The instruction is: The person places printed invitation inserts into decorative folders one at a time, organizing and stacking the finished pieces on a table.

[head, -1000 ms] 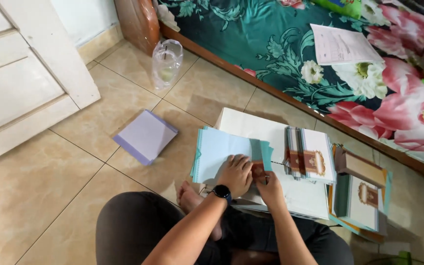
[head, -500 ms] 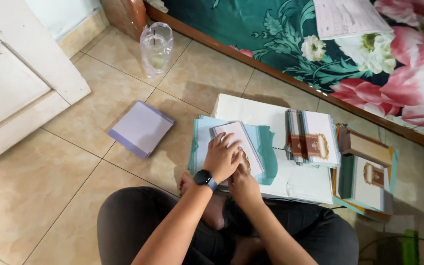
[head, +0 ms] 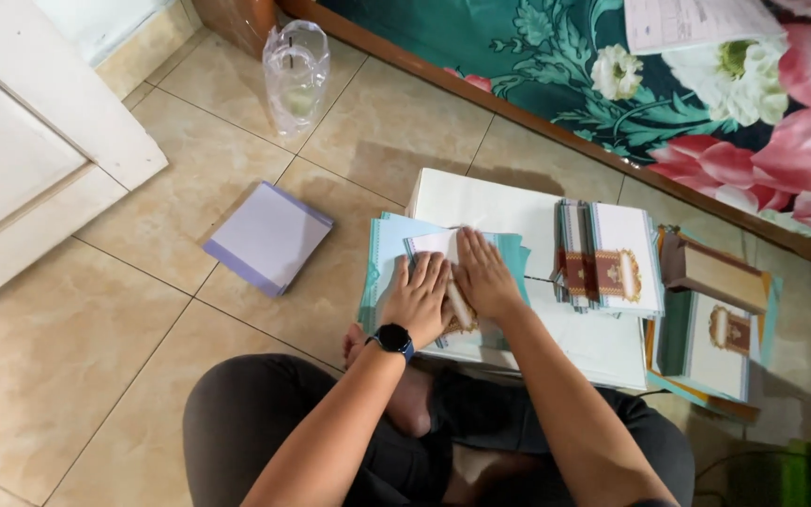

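Right hand now joins left hand, both open flat on white card | teal sheets beneath | purple booklet left, card stack right on floor

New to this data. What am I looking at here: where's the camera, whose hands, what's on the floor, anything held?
There is no machine here. A person sits cross-legged on a tiled floor, and the single camera is worn on their head, looking down at their own arms and lap.

The left hand, with a dark watch on its wrist, and the right hand lie flat, side by side, pressing on a white card that tops a stack of teal sheets. Nothing is gripped; the fingers are spread, palms down.

Right of the hands are piles of printed booklets with brown ornamental covers, and more of them farther right. To the left lies a lavender pad, apart from the rest. Farther up stands a clear plastic bag. Along the top edge runs a floral bedspread with a sheet of paper on it.
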